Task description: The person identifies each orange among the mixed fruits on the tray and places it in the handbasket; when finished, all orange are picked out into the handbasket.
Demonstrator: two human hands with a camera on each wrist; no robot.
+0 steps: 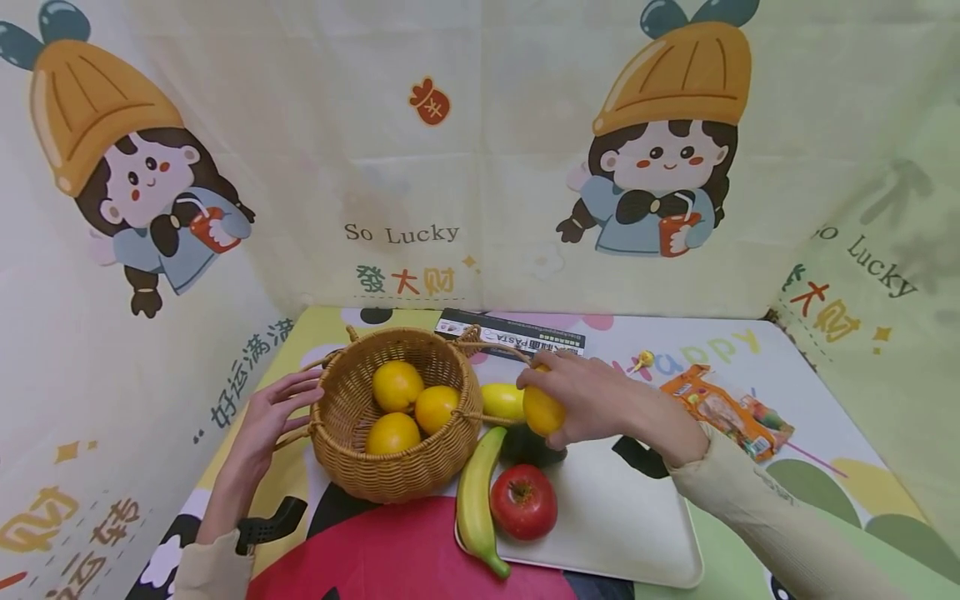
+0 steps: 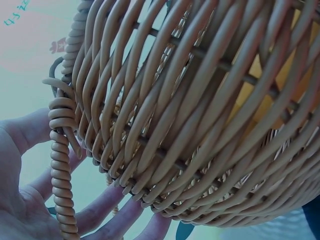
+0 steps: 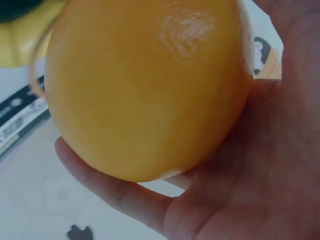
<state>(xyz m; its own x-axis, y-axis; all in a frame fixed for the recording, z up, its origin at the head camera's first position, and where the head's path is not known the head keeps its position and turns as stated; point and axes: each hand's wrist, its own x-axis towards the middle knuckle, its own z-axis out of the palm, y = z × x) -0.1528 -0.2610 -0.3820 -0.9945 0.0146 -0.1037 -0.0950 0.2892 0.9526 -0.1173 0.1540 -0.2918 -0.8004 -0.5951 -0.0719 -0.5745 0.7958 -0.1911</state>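
My right hand (image 1: 596, 396) grips an orange (image 1: 543, 410) above the near end of the tray, to the right of the wicker basket (image 1: 393, 479). In the right wrist view the orange (image 3: 150, 90) fills most of the picture, with fingers and palm round its underside. Three more oranges (image 1: 397, 386) lie inside the basket. On the basket's left side, my left hand (image 1: 262, 421) rests extended fingertips against the weave; the left wrist view shows them at the wicker (image 2: 150, 125), with a wrapped handle (image 2: 62, 185) hanging in front of the palm.
A white tray (image 1: 622, 537) holds a banana (image 1: 477, 500), a red apple (image 1: 523, 502) and a dark green fruit (image 1: 521, 450), partly hidden. Behind are a yellow fruit (image 1: 501, 402) and a PASTA box (image 1: 517, 332). An orange snack bag (image 1: 727, 408) and a lollipop (image 1: 643, 360) lie right.
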